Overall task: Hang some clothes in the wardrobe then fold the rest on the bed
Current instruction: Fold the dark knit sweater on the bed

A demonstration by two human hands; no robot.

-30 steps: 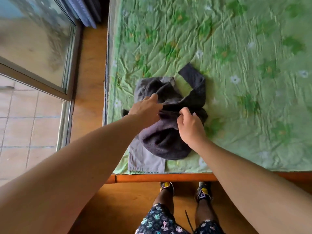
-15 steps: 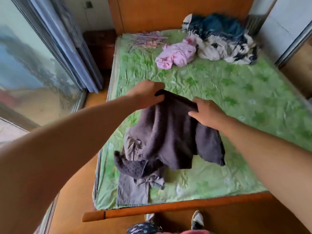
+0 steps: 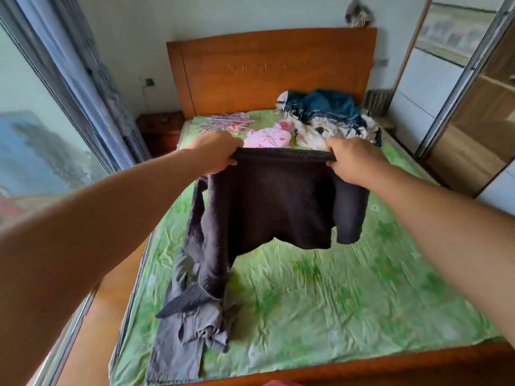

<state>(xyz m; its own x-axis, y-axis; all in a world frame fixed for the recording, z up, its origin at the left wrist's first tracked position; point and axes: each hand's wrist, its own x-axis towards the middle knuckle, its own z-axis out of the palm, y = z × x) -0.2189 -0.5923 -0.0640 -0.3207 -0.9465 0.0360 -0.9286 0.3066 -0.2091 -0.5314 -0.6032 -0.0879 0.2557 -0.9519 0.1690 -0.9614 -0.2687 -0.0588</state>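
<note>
My left hand point(image 3: 216, 153) and right hand point(image 3: 351, 160) each grip one end of the top edge of a dark brown sweater point(image 3: 278, 201), fingers curled over the edge, holding it stretched out in the air above the bed point(image 3: 334, 302). One sleeve hangs down on the left, its cuff touching grey trousers point(image 3: 181, 338) that lie at the bed's near left corner. Near the wooden headboard point(image 3: 267, 71), a pink garment point(image 3: 267, 137) lies beside a heap of blue and white clothes point(image 3: 326, 115) (somewhat blurred).

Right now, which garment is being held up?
The dark brown knit sweater, gripped by the left hand and right hand; grey trousers, pink garment and blue-white pile lie on the bed.
</note>
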